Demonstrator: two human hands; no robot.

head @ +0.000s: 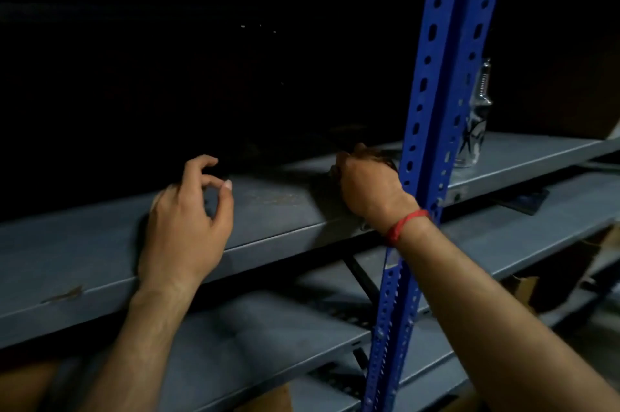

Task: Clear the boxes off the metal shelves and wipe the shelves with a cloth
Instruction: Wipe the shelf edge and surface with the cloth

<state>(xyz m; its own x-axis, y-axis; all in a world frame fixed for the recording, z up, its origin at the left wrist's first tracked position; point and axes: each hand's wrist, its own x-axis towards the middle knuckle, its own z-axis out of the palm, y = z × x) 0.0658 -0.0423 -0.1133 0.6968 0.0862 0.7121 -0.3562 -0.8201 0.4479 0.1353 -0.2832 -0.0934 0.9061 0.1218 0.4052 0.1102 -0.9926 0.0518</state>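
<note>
Head view: the left hand rests over the front edge of a grey metal shelf, fingers loosely curled and apart, gripping nothing. The right hand, a red thread around its wrist, is closed on something dark at the shelf's back; what it is cannot be told. Smooth and matte, the shelf surface bears a dusty, scuffed patch between the hands. A blue perforated upright stands just right of the right wrist. Beyond it, a clear bottle stands on the neighbouring shelf.
</note>
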